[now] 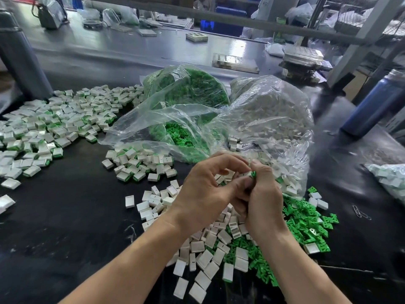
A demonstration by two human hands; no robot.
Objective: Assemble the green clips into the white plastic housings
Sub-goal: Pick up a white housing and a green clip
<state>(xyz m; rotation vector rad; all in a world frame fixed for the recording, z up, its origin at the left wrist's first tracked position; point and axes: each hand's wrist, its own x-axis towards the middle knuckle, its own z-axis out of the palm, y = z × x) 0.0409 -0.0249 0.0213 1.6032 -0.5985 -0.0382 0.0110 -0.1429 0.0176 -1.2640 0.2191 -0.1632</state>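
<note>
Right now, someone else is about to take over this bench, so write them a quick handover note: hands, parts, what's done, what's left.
Left hand: fingers curled round a white housing, only partly visible.
Right hand: pinching a green clip against it; whether it is seated cannot be told.
Loose white housings lie under the wrists, loose green clips to their right.
More of each sit in the open green clip bag and the housing bag behind.
Done: a large assembled pile at far left, a smaller one nearer.
Left: finish this piece, then the loose stock and both bags.
</note>
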